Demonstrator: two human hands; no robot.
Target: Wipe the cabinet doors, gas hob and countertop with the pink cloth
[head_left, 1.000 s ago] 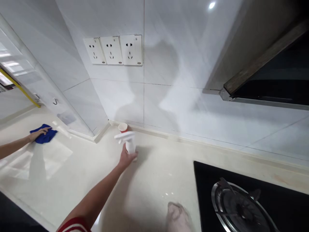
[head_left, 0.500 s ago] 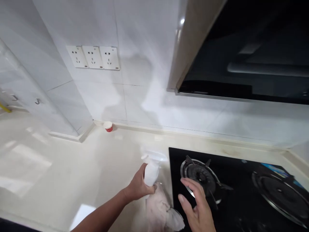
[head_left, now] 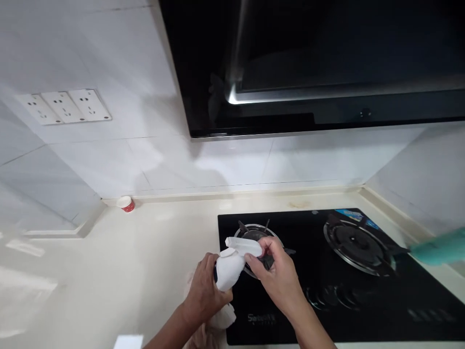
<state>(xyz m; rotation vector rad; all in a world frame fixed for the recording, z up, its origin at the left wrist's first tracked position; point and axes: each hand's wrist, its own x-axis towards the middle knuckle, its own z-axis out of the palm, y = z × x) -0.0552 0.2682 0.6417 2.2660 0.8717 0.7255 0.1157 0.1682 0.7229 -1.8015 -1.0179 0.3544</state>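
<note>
My left hand [head_left: 205,291] is wrapped round the body of a white spray bottle [head_left: 229,272], which is held tilted above the left edge of the cooktop. With thumb and fingers, my right hand [head_left: 274,266] pinches the nozzle end of the bottle's white spray head [head_left: 243,246]. A pale pinkish cloth [head_left: 203,337] lies on the counter under my left hand, mostly hidden by it. Beside the cloth is a crumpled white piece [head_left: 223,317]. Behind the bottle, the left burner [head_left: 254,232] is partly covered by my right hand.
The black glass cooktop [head_left: 290,320] has a second burner [head_left: 358,247] on the right. A teal object [head_left: 441,246] juts in at the right. A red-and-white paper cup [head_left: 126,203] stands at the back left corner. The dark range hood [head_left: 308,72] hangs overhead; wall sockets [head_left: 65,106] are at left.
My right hand, open before, has moved to the spray head and taken hold of its nozzle. My view has turned right, and the bottle is now over the cooktop's left edge.
</note>
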